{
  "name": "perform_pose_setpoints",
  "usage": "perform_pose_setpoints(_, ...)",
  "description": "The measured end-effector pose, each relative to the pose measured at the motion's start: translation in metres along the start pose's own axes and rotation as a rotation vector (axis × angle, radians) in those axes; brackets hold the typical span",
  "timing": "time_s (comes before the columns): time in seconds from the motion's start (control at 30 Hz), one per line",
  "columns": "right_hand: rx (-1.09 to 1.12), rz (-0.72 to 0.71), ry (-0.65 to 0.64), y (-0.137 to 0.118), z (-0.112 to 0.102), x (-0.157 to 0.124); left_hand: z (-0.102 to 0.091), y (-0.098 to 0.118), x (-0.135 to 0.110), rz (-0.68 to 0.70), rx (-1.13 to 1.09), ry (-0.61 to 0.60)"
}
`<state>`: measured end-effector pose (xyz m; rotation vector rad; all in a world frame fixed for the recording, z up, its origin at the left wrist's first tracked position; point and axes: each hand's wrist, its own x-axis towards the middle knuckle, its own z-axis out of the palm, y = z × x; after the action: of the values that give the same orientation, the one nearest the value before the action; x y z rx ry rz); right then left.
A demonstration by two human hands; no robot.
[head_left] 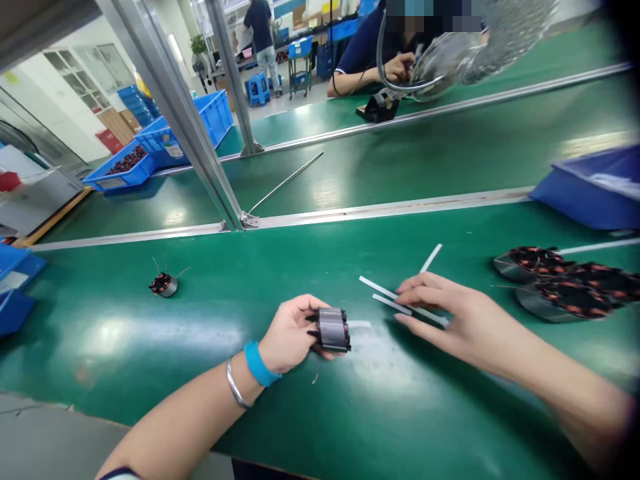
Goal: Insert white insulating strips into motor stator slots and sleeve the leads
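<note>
My left hand grips a motor stator, a ridged grey metal cylinder with dark ends, held on its side just over the green table. From its right end a white strip sticks out. To the right, my right hand reaches over several loose white strips, thumb and fingers apart. The fingertips are at the strips; whether they touch one I cannot tell. More stators with copper windings stand at the right, beyond my right hand. Another single stator with loose wire ends sits on the left.
A metal frame post rises from a rail across the table. Blue bins stand at the right, left edge and back left. Opposite, a co-worker's hand is near a clear round shield. A thin rod leans by the post.
</note>
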<state>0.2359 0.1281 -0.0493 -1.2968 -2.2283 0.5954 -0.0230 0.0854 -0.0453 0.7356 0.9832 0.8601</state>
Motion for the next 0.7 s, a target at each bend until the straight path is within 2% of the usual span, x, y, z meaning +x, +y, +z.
perform_pose_setpoints(0.1, -0.243, 0.024, -0.01, 0.002, 0.018, 0.003, -0.001, 0.0, 0.003, -0.03, -0.012, -0.036)
perform_pose_setpoints(0.17, -0.275, 0.006, 0.01, -0.004, 0.022, 0.007, -0.002, -0.001, 0.003, -0.039, -0.053, -0.085)
perform_pose_setpoints(0.23, -0.148, -0.065, 0.092, -0.013, 0.017, 0.009, -0.002, -0.002, 0.002, -0.041, -0.071, -0.112)
perform_pose_setpoints(0.3, 0.104, -0.114, 0.106, -0.026, 0.007, 0.007, -0.003, -0.003, 0.001, -0.05, -0.045, -0.121)
perform_pose_setpoints(0.37, 0.358, -0.093, -0.009, -0.04, -0.002, 0.003, -0.002, -0.004, 0.0, -0.049, -0.009, -0.109)
perform_pose_setpoints(0.43, 0.507, -0.039, -0.147, -0.052, -0.006, -0.002, 0.0, -0.004, 0.0, -0.045, 0.021, -0.095)
perform_pose_setpoints(0.47, 0.546, -0.014, -0.178, -0.056, -0.006, -0.003, 0.0, -0.004, 0.0, -0.044, 0.032, -0.092)
perform_pose_setpoints(0.53, 0.598, 0.018, -0.163, -0.062, -0.002, -0.006, 0.001, -0.005, 0.0, -0.05, 0.032, -0.108)
perform_pose_setpoints(0.7, 0.646, 0.135, -0.044, -0.061, 0.013, -0.006, 0.001, -0.009, -0.002, -0.068, -0.064, -0.185)
